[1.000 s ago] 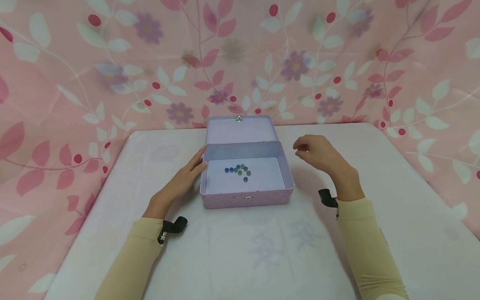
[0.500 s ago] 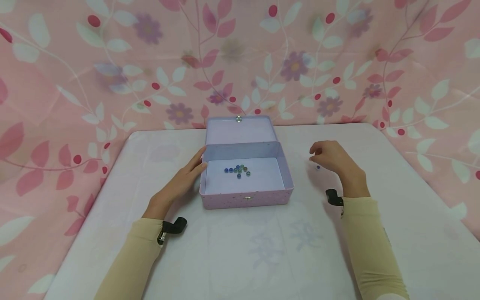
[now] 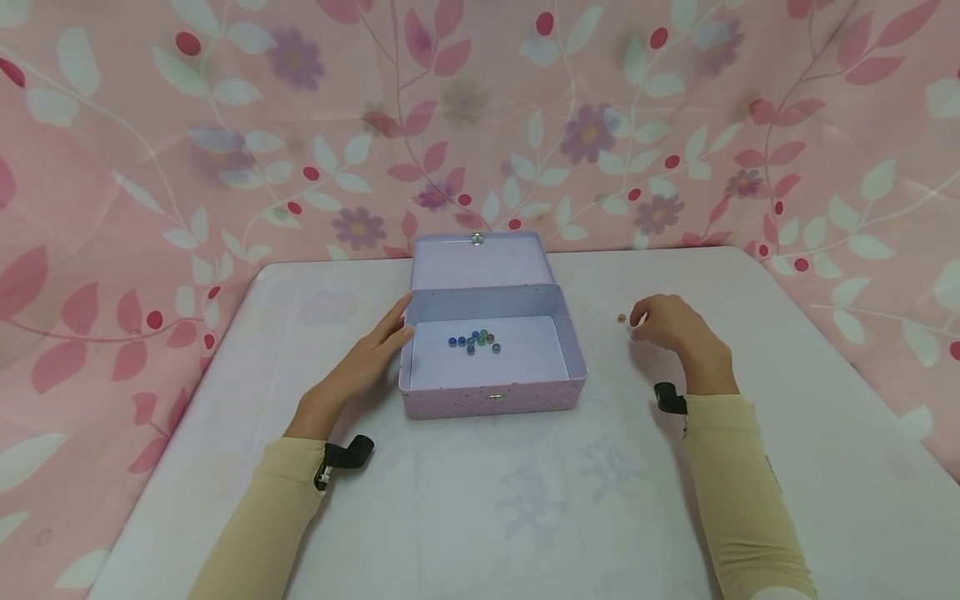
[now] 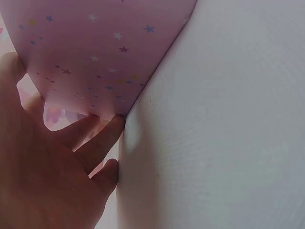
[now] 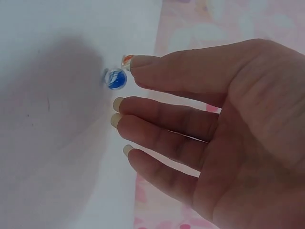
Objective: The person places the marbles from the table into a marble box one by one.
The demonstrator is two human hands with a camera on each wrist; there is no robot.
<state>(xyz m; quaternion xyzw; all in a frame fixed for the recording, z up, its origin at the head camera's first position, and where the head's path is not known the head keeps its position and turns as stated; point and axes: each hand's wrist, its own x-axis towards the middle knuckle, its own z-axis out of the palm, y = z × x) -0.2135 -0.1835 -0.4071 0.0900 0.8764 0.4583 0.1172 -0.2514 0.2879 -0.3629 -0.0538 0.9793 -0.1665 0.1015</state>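
A lilac tin box (image 3: 491,400) stands with its lid (image 3: 480,262) swung back. Several glass marbles (image 3: 482,340) lie grouped on its floor. My left hand (image 3: 367,362) rests on the box's left side; the left wrist view has its fingers (image 4: 102,143) extended against the star-printed wall. To the right of the box my right hand (image 3: 671,329) is low over the table, fingers loosely bent. In the right wrist view a clear marble with blue swirls (image 5: 116,78) lies just beyond the thumb and fingertips, apparently not gripped. An orange-streaked marble (image 5: 127,61) sits partly behind the thumb.
White cloth covers the table (image 3: 487,517). A pink floral curtain (image 3: 465,125) hangs behind its back edge. Black wrist cameras (image 3: 670,398) are strapped over both sleeves.
My right hand has moved rightward from beside the box to the loose marbles. Inside the box, one marble has rolled left toward the others. The left hand stays put.
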